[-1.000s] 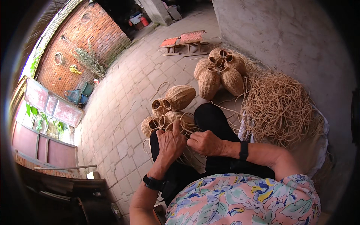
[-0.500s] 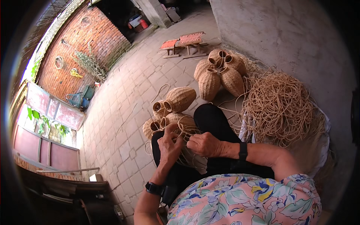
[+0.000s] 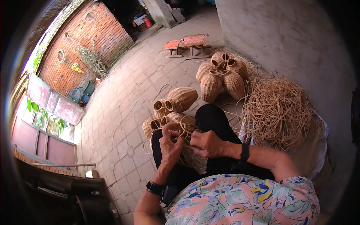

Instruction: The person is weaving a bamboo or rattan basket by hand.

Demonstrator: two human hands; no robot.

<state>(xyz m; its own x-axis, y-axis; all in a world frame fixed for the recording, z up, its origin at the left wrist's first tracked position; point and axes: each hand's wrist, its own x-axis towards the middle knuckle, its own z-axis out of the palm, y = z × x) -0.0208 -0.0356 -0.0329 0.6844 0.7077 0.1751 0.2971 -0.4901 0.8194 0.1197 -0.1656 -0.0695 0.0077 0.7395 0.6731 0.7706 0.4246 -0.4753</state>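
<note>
Between my knees, both hands work on tan woven cords (image 3: pixel 190 159) that hang loose in strands. My left hand (image 3: pixel 170 144) has its fingers curled on a loop of cord at the top. My right hand (image 3: pixel 208 144), just to its right, pinches the cords with bent fingers. Beyond them lie several woven vase-shaped baskets (image 3: pixel 181 98) on their sides, mouths toward the left and toward me; the hands partly hide the nearest piece. Another cluster of baskets (image 3: pixel 212 85) stands upright farther off to the right.
A large tangled pile of cord (image 3: pixel 279 110) lies on white cloth at my right, beside a plaster wall (image 3: pixel 285 33). Two low wooden stools (image 3: pixel 191 45) with red tops stand farther back on the paved floor (image 3: pixel 127 108). A brick wall (image 3: pixel 86 37) and window are at left.
Since a second ago my left index finger, then pointing upward, has bent down onto the cord. My right hand has shifted slightly, staying pinched. The whole view has moved slightly.
</note>
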